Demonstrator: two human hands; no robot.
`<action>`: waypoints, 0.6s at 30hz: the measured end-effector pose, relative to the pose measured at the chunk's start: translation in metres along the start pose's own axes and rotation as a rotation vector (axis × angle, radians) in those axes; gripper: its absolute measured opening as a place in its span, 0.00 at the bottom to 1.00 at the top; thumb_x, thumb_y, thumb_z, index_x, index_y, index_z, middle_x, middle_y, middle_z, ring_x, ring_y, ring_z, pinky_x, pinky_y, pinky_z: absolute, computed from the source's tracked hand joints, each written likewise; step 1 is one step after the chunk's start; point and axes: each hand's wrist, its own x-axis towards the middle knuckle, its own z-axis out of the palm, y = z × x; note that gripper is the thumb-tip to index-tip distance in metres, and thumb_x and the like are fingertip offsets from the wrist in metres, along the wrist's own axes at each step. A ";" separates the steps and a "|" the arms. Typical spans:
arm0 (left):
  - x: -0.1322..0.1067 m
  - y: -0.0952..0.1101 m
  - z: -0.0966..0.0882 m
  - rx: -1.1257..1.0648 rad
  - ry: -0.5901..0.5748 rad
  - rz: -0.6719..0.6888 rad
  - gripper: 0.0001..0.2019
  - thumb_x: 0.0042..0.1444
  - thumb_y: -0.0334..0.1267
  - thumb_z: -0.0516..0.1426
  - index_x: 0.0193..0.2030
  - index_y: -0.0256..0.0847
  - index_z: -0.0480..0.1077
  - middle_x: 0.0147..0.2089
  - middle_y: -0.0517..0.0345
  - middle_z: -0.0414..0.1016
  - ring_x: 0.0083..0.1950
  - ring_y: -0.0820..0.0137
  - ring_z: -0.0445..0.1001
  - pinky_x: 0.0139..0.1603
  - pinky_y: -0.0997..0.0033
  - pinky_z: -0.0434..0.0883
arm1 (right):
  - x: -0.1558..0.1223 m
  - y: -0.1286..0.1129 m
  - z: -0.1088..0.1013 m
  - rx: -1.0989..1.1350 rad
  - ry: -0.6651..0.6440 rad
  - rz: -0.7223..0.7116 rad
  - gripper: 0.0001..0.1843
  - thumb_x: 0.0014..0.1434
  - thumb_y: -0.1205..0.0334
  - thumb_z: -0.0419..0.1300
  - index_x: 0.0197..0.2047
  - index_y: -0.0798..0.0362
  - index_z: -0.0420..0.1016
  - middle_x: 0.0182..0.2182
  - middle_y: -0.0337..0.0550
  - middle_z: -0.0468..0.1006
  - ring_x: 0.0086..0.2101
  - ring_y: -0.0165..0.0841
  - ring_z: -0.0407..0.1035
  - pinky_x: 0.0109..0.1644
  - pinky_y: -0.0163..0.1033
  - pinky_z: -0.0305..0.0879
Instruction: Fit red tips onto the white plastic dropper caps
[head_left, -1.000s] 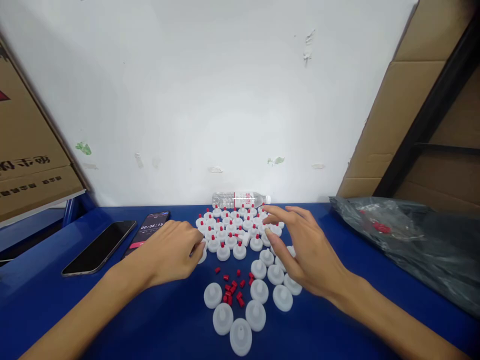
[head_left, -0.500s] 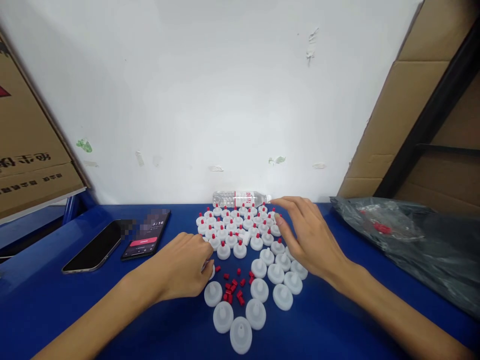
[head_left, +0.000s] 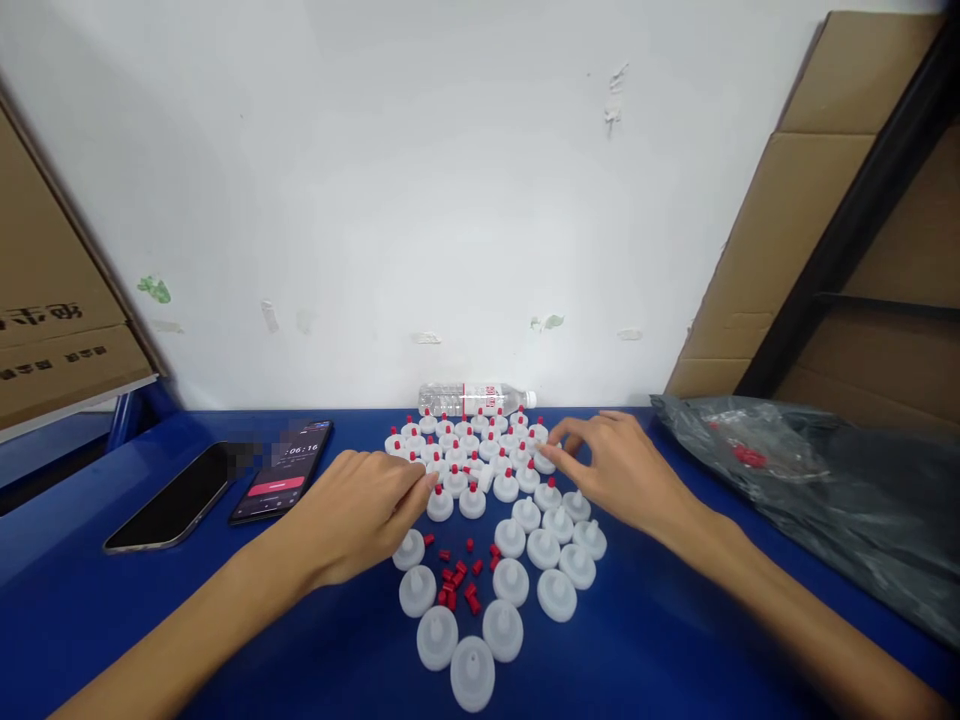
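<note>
My left hand (head_left: 364, 510) is curled with its thumb against the bent fingers, above the left side of the red-tipped white nozzle caps (head_left: 472, 500); anything inside it is hidden. At the right edge of that group, my right hand (head_left: 619, 465) pinches thumb and forefinger at the top of one red-tipped nozzle cap (head_left: 550, 460), whose tip they cover. Between the hands lie loose small red tip caps (head_left: 459, 572). White nozzle caps without red tips (head_left: 557, 595) stand around them to the right, left and front.
A clear plastic bottle (head_left: 450, 398) lies along the wall behind the caps. Two phones, one dark (head_left: 169, 500) and one lit (head_left: 289, 465), rest at left. On the right is a grey plastic bag (head_left: 810, 510) with a clear bag of red pieces (head_left: 750, 455). Cardboard (head_left: 757, 250) flanks the table.
My right hand's fingers have closed together at a cap on the right edge. My left hand has risen slightly, uncovering a plain white nozzle cap. The view has shifted slightly.
</note>
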 end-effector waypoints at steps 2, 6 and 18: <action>0.000 0.001 0.000 -0.015 0.036 0.034 0.21 0.72 0.40 0.41 0.28 0.42 0.62 0.26 0.59 0.69 0.25 0.68 0.65 0.29 0.65 0.46 | -0.001 0.001 0.002 0.036 -0.124 0.016 0.14 0.63 0.47 0.61 0.34 0.47 0.80 0.28 0.37 0.82 0.32 0.38 0.76 0.43 0.44 0.64; -0.002 0.005 0.003 -0.060 0.111 0.106 0.18 0.71 0.38 0.43 0.27 0.41 0.58 0.23 0.62 0.64 0.22 0.71 0.59 0.29 0.66 0.47 | -0.003 0.002 0.007 0.083 -0.222 0.054 0.08 0.57 0.53 0.67 0.32 0.46 0.82 0.29 0.37 0.83 0.31 0.38 0.77 0.33 0.39 0.63; -0.008 0.017 0.006 -0.164 0.488 0.259 0.13 0.66 0.31 0.49 0.29 0.41 0.62 0.21 0.66 0.61 0.20 0.75 0.57 0.25 0.68 0.50 | -0.015 -0.027 -0.001 0.342 0.307 -0.158 0.04 0.70 0.59 0.54 0.44 0.49 0.64 0.49 0.48 0.78 0.41 0.36 0.77 0.42 0.40 0.72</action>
